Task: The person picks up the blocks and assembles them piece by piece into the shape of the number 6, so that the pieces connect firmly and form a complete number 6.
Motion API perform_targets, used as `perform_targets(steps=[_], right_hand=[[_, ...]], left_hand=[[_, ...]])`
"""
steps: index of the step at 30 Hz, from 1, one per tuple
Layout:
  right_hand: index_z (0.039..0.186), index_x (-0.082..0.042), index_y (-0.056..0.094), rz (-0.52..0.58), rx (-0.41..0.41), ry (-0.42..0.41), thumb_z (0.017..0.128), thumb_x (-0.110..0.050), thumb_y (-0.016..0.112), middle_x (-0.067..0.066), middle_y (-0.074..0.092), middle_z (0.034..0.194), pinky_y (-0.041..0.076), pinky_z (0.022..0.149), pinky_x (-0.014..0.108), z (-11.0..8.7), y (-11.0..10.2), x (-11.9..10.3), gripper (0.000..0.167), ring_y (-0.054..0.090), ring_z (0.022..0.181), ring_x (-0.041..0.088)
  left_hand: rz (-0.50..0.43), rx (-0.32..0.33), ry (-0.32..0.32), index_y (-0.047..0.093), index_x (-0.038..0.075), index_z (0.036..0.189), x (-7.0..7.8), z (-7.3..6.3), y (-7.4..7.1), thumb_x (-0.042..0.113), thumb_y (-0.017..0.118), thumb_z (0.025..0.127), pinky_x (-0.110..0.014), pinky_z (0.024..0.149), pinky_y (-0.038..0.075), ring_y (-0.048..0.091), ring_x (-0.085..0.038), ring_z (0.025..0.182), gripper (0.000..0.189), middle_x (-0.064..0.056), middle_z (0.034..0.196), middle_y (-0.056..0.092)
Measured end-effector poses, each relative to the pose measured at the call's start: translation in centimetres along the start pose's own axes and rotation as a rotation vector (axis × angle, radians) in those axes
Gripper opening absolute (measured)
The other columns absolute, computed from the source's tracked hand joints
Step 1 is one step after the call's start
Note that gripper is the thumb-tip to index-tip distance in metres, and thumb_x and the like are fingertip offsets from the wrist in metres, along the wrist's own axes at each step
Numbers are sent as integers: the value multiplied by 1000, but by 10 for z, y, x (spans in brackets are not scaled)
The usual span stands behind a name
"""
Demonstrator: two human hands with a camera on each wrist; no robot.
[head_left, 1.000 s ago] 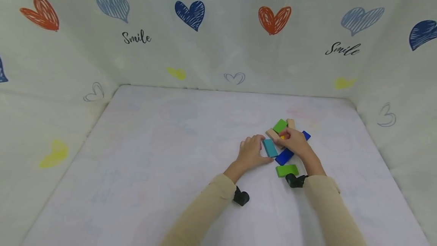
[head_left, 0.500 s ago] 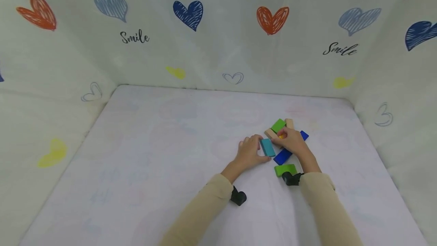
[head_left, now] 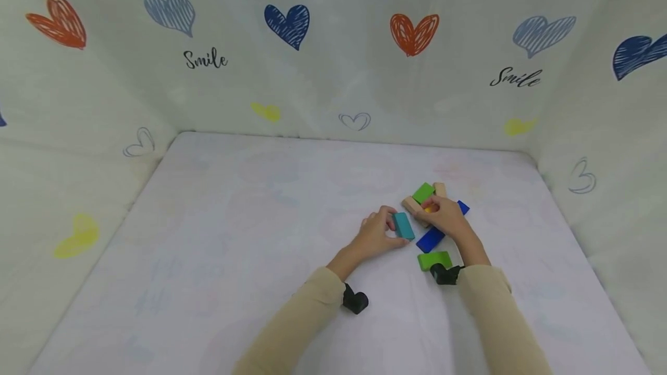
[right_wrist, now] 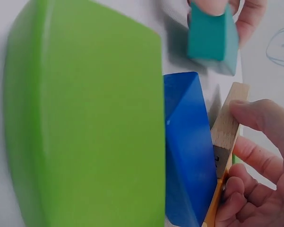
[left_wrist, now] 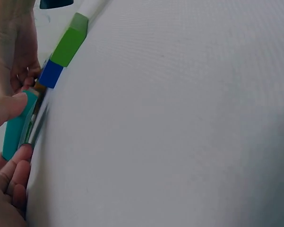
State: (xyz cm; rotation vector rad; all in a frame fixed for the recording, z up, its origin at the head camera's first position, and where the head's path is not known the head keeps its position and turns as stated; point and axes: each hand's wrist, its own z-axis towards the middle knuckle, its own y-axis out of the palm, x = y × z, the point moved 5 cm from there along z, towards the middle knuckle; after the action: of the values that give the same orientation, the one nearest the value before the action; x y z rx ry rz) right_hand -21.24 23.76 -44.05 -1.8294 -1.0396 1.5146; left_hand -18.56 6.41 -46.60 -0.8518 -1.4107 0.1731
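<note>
My left hand pinches a teal block between thumb and fingertips, at the left side of a small group of blocks. In the right wrist view a gap shows between the teal block and the blue block. My right hand is over the group, its thumb on one face of a plain wooden block and fingers on the other side. Under those fingers an orange-yellow block is partly hidden. A green block lies nearest the right wrist.
Behind the right hand lie another green block, a second wooden block and a blue piece, partly covered by the hand. The white table meets a curtain printed with hearts. Black wrist mounts stick out from the sleeves.
My left hand has drawn the teal block slightly left, away from the wooden and blue blocks. The right hand stays nearly in place among the blocks.
</note>
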Motion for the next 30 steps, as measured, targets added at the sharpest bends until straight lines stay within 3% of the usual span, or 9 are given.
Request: perform_targets(steps=[7,15,24,30], right_hand=[[109,2,59,54,52,-27,87,-34,61,19,57,100,44,74,36,-6,0,-6,42,52,88,29],[107,6,60,92,136,-110,88,-25,62,22,56,103,44,73,34,-11,2,-29,37,52,90,29],[113,3,55,253,99,-76,89,-30,61,21,60,109,48,84,37,-2,11,-53,41,57,100,30],[118,-2,54,420,59,-29,87,-29,64,17,62,101,50,76,25,10,24,-68,42,63,78,15]], left_hand=[[-95,-35,-31,35,13,132,-10,-11,-21,30,72,79,-23,75,43,52,-10,86,67,2,95,57],[-92,-22,-14,35,12,134,-26,-26,-56,21,73,78,-28,75,45,53,-13,85,68,-2,96,58],[-129,17,-37,36,13,136,-42,-36,-88,13,72,78,-31,77,47,57,-15,86,69,-7,99,58],[-150,25,-96,37,16,136,-55,-36,-104,9,72,77,-31,77,48,57,-15,84,69,-7,101,57]])
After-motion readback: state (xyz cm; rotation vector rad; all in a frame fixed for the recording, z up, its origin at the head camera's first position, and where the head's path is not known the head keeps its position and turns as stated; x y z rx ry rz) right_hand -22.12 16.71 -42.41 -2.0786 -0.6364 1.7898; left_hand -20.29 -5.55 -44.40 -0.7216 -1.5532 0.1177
